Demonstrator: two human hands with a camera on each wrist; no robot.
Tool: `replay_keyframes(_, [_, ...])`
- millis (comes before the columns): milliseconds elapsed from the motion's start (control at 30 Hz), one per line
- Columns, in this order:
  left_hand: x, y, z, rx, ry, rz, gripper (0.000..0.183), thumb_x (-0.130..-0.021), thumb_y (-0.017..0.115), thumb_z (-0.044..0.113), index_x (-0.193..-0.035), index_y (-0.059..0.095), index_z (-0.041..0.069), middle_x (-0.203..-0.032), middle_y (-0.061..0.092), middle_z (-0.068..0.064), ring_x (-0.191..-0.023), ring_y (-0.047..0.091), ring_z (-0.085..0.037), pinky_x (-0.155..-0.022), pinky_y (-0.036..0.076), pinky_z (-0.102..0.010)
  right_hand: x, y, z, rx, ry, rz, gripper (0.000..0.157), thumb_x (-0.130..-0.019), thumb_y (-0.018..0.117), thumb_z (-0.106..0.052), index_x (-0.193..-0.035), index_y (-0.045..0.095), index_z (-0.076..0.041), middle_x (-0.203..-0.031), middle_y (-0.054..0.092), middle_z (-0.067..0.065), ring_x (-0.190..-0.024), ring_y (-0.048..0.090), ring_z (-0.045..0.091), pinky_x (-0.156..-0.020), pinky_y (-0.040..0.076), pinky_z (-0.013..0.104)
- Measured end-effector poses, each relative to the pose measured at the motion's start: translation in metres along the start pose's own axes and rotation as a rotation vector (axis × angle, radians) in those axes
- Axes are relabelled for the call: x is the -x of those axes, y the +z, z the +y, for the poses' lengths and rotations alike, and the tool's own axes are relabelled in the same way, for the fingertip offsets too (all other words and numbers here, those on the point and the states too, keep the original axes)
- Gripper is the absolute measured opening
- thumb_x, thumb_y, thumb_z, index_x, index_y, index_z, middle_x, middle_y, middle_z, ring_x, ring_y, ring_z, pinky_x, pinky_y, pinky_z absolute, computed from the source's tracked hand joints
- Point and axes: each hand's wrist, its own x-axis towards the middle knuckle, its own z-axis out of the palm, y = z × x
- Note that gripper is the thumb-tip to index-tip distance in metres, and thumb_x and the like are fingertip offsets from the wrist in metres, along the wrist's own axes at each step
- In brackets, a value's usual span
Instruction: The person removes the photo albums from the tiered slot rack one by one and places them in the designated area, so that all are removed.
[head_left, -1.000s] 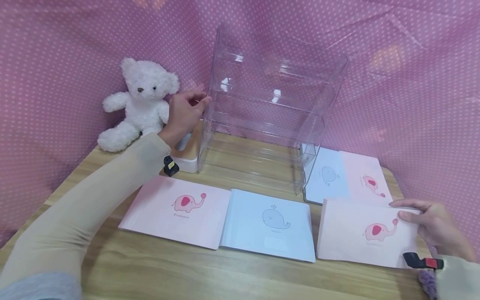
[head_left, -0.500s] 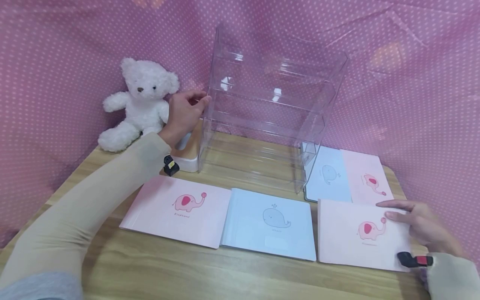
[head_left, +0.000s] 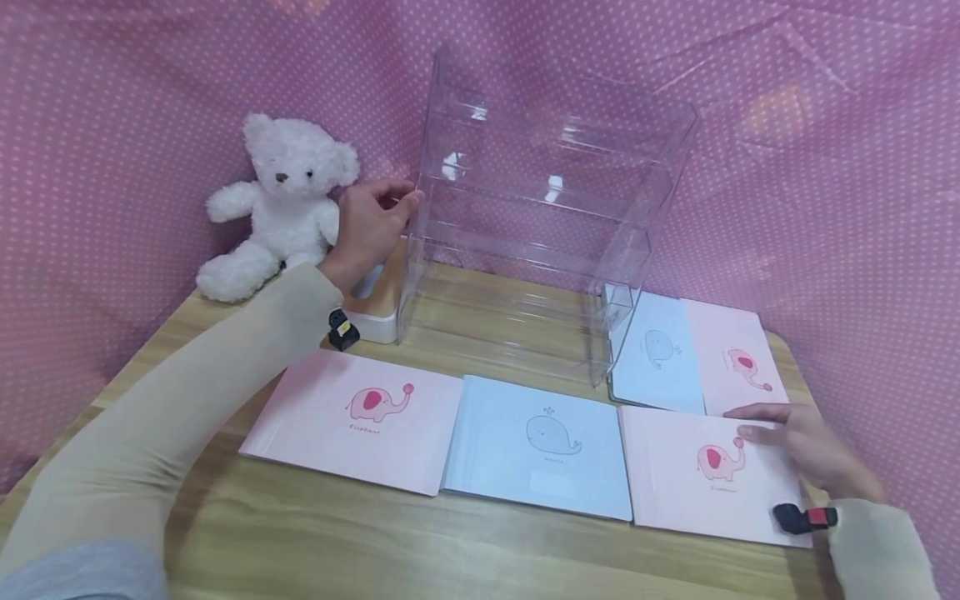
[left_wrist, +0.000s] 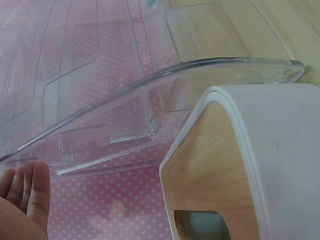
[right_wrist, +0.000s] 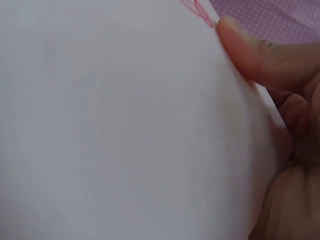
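Observation:
My right hand point(head_left: 817, 450) holds a pink elephant booklet point(head_left: 675, 467) by its far right corner, the thumb on the cover. In the right wrist view, the thumb point(right_wrist: 250, 52) lies over the edge of the pale cover point(right_wrist: 125, 120), which bends toward the palm. The booklet lies at the right end of a row, against a blue whale booklet point(head_left: 502, 450). A second pink elephant booklet point(head_left: 307, 417) is at the row's left end. Farther back, my left hand point(head_left: 367, 225) pinches the left side of a clear plastic tiered rack point(head_left: 517, 233); its fingers point(left_wrist: 37, 195) show at the panel edge.
A white box with a wooden top point(head_left: 382, 292) stands against the rack's left side. Behind my left forearm sits a white teddy bear point(head_left: 292, 183). Another whale booklet point(head_left: 656, 379) and elephant booklet point(head_left: 738, 333) lie sideways at the right. A pink dotted cloth point(head_left: 825, 208) hangs behind the table.
My right hand has moved left with the pink booklet, lowering it flat into line and up against the blue one. My left hand has stayed at the rack.

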Motion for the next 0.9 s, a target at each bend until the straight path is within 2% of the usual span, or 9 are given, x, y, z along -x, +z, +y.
replay_keyframes(133, [0.0,0.0,0.001,-0.008,-0.011,-0.001,0.029,-0.098,0.07,0.025,-0.12,0.073,0.006,-0.109,0.075,-0.016,-0.073,0.062,-0.003,-0.061,0.056,-0.013,-0.001,0.002,0.0,0.087,0.021,0.029,0.046,-0.094,0.07,-0.035,-0.13,0.068,-0.007,-0.147,0.054,0.026,-0.124,0.054,0.029,-0.086,0.039,0.031])
replay_keyframes(233, [-0.001,0.0,0.0,-0.008,-0.018,-0.002,0.03,-0.097,0.07,0.026,-0.12,0.073,0.006,-0.11,0.075,-0.016,-0.072,0.062,-0.003,-0.061,0.056,-0.013,-0.001,0.003,-0.001,0.121,0.024,0.055,0.048,-0.092,0.072,-0.037,-0.128,0.069,-0.006,-0.148,0.051,0.029,-0.133,0.043,0.042,-0.088,0.034,0.035])
replay_keyframes(367, [-0.001,0.0,-0.001,-0.003,-0.013,0.0,0.029,-0.097,0.07,0.025,-0.119,0.073,0.006,-0.11,0.075,-0.016,-0.072,0.061,-0.003,-0.062,0.057,-0.013,-0.002,0.005,-0.001,0.149,-0.009,0.087,0.043,-0.092,0.073,-0.031,-0.126,0.07,-0.004,-0.143,0.057,0.029,-0.134,0.044,0.046,-0.096,0.04,0.049])
replay_keyframes(433, [0.0,0.0,-0.002,0.0,-0.006,0.001,0.029,-0.098,0.069,0.025,-0.119,0.073,0.006,-0.108,0.075,-0.015,-0.073,0.061,-0.004,-0.062,0.057,-0.013,-0.002,0.006,-0.001,0.153,-0.024,0.093,0.04,-0.093,0.072,-0.026,-0.126,0.069,-0.004,-0.14,0.059,0.029,-0.135,0.043,0.049,-0.1,0.039,0.058])
replay_keyframes(467, [0.0,0.0,-0.002,0.003,-0.005,0.001,0.029,-0.098,0.069,0.025,-0.119,0.073,0.005,-0.108,0.074,-0.015,-0.074,0.061,-0.005,-0.062,0.057,-0.014,-0.001,0.007,-0.001,0.15,-0.025,0.096,0.04,-0.093,0.072,-0.024,-0.126,0.069,-0.003,-0.139,0.06,0.029,-0.135,0.044,0.049,-0.101,0.039,0.061])
replay_keyframes(667, [0.001,0.0,-0.003,0.013,-0.016,0.0,0.03,-0.098,0.069,0.028,-0.12,0.073,0.008,-0.106,0.074,-0.01,-0.079,0.061,-0.006,-0.065,0.057,-0.015,-0.002,0.007,-0.003,0.169,-0.033,0.107,0.039,-0.092,0.07,-0.017,-0.128,0.066,-0.002,-0.133,0.065,0.026,-0.13,0.051,0.048,-0.099,0.046,0.058])
replay_keyframes(833, [0.005,-0.004,-0.007,0.004,-0.013,-0.032,0.032,-0.098,0.068,0.033,-0.122,0.073,0.011,-0.114,0.074,-0.01,-0.088,0.064,-0.007,-0.074,0.058,-0.016,0.0,0.005,-0.004,0.178,-0.07,0.126,0.045,-0.095,0.07,-0.026,-0.134,0.062,-0.004,-0.144,0.056,0.027,-0.132,0.049,0.049,-0.101,0.045,0.058])
replay_keyframes(900, [0.008,-0.007,-0.009,-0.004,-0.02,-0.059,0.033,-0.098,0.067,0.035,-0.123,0.072,0.013,-0.114,0.074,-0.009,-0.09,0.065,-0.007,-0.072,0.058,-0.016,0.002,0.002,-0.004,0.185,-0.108,0.183,0.045,-0.097,0.069,-0.026,-0.135,0.062,-0.005,-0.142,0.059,0.025,-0.124,0.061,0.029,-0.1,0.05,0.045])
